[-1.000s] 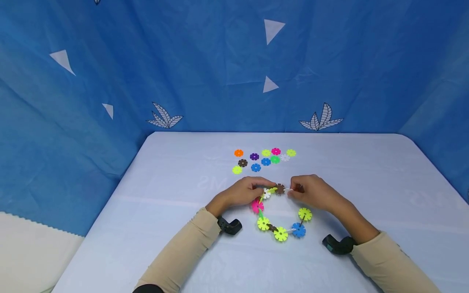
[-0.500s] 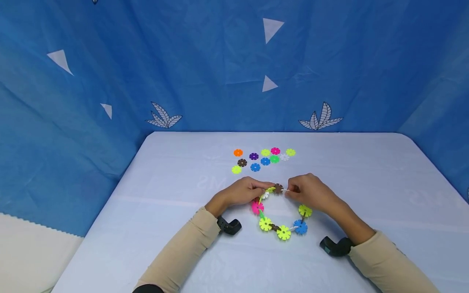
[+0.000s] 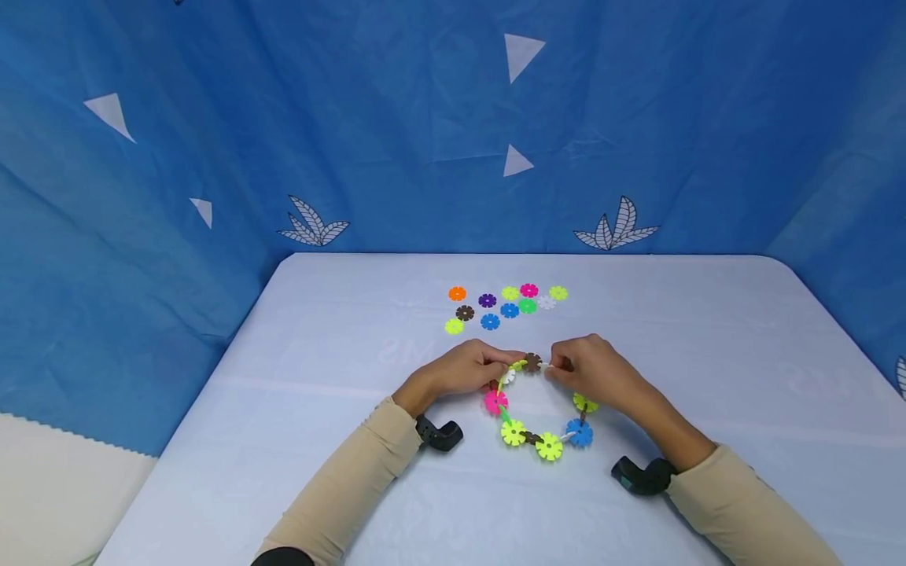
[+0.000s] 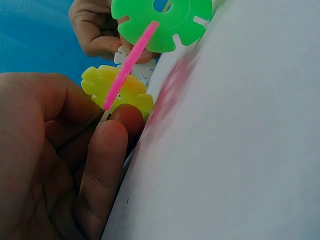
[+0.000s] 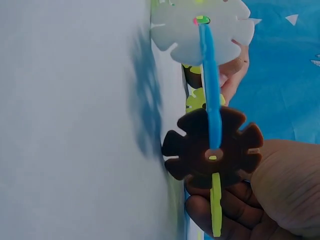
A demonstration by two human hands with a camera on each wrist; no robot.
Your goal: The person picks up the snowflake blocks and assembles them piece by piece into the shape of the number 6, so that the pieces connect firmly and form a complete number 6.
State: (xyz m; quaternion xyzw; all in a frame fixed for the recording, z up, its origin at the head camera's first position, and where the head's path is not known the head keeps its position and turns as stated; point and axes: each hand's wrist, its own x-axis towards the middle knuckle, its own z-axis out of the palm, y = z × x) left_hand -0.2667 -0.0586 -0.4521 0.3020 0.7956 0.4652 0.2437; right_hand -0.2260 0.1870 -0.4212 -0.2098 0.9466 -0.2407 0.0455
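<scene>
A chain of notched plastic flower discs, slotted edge to edge, forms a ring on the table. My left hand [image 3: 463, 369] holds its upper left, with fingertips at a white disc [image 3: 508, 377] and a yellow-green disc [image 4: 120, 87]. Just right of them sits a brown disc [image 3: 532, 362]. My right hand [image 3: 598, 373] pinches a white disc [image 3: 544, 365] that meets the brown one; its fingers hide most of it. A pink disc [image 3: 495, 402] and a blue disc [image 3: 580, 433] belong to the near part. Another yellow-green disc [image 3: 584, 403] ends the chain beneath my right wrist.
Several loose discs lie farther back on the white table [image 3: 340, 314], among them an orange disc [image 3: 457, 293], a purple disc [image 3: 487, 300] and a green disc [image 3: 527, 306]. A blue curtain [image 3: 396, 118] rises behind the table's far edge.
Both hands keep their holds while the right hand shifts slightly left with the white and brown discs. The chain's near right part has swung a little away from me, towards the right hand.
</scene>
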